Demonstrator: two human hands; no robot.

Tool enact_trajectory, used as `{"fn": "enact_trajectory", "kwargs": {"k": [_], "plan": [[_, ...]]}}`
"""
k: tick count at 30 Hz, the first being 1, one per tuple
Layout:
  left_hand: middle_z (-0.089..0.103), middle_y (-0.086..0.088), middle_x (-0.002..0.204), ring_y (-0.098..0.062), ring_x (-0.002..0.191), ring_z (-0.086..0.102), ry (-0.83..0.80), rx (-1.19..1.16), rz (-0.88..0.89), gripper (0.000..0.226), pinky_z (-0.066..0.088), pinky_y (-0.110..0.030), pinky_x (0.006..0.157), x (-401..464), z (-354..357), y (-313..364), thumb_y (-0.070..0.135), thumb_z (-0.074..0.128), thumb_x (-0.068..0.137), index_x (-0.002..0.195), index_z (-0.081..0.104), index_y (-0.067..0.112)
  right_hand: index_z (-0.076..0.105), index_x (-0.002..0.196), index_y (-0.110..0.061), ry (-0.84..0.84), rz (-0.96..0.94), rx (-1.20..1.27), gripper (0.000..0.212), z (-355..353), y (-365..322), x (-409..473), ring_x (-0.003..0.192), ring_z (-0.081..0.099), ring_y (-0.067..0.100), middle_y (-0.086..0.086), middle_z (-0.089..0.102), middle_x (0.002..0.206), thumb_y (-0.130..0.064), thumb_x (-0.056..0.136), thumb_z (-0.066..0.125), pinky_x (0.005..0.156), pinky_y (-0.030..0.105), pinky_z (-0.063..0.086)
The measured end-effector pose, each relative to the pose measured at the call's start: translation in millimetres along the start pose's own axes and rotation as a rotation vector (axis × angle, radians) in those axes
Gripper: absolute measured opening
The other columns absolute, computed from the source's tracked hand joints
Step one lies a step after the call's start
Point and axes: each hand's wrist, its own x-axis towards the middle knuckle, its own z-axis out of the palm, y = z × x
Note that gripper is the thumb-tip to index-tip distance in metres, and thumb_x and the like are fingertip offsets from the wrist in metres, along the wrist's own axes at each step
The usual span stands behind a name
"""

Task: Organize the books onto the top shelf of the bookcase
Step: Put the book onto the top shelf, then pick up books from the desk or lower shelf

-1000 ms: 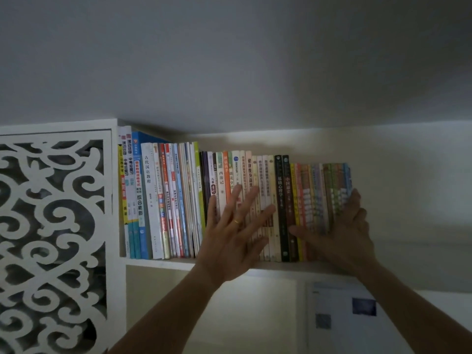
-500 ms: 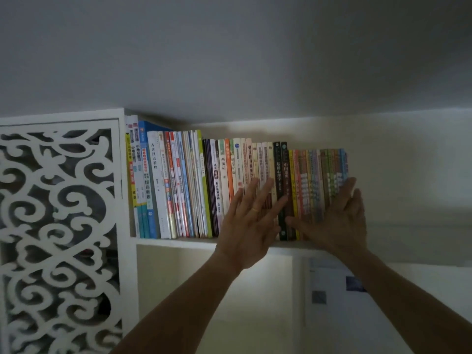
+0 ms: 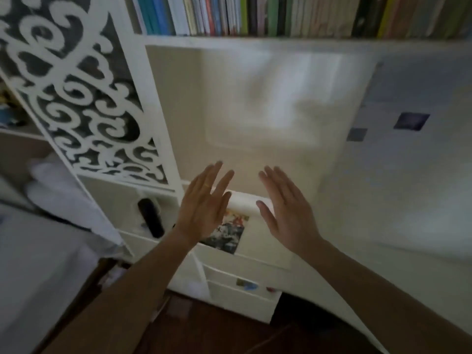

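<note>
At lower centre of the frame, two bare forearms reach up and forward, the left hand (image 3: 204, 204) and the right hand (image 3: 286, 208) held apart with palms turned toward each other, fingers straight and spread, holding nothing. A thin ring shows on one finger of the left hand. Just behind them, in the white bookcase's lower compartment, lies a pale book with a colourful cover picture (image 3: 227, 232), and a dark oblong object (image 3: 150, 217) rests to its left; what that object is cannot be told through the blur. Left of frame stands a white scroll-cut panel (image 3: 84, 98). Farthest off, along the top edge, a packed row of books (image 3: 281, 15) stands upright on the top shelf (image 3: 255, 40), only their lower ends in view. The shelving looks largely done; the step in hand appears to be a reach for another volume below. The next move likely calls for closing both hands on the pale book and lifting it clear toward the row's right end.
</note>
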Motion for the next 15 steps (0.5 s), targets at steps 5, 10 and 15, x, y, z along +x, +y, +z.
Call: {"fn": "enact_trajectory", "kwargs": {"k": [5,10,15], "plan": [[0.056,-0.013,0.139,-0.032,0.122,0.056,-0.385,-0.111,-0.354,0.052,0.05,-0.045,0.1,-96.4,96.0,-24.3,0.031,0.017,0.109,0.133,0.058,0.01,0.056,0.133,-0.015,-0.314,0.185,0.226,0.034,110.1,-15.0,-64.2,0.116,0.058,0.017,0.001,0.061,0.128,-0.028,0.102,0.055,0.095,0.031,0.053],[0.045,-0.007,0.152,-0.027,0.135,0.047,-0.545,-0.297,-0.709,0.048,0.044,-0.041,0.108,-136.0,186.5,-29.5,0.028,0.041,0.106,0.154,0.039,0.02,0.048,0.141,-0.021,-0.692,0.953,0.548,0.044,240.2,-10.5,-92.6,0.12,0.058,0.017,0.003,0.056,0.137,-0.042,0.104,0.05,0.098,0.028,0.045],[0.048,-0.02,0.149,-0.042,0.138,0.047,-0.585,-0.352,-0.785,0.04,0.047,-0.053,0.108,-150.7,262.2,-47.9,0.017,0.04,0.104,0.136,0.06,0.003,0.048,0.124,-0.011,-0.579,1.384,0.712,0.044,342.8,-3.3,-70.5,0.105,0.066,0.03,0.013,0.063,0.122,-0.038,0.095,0.066,0.083,0.038,0.057]]}}
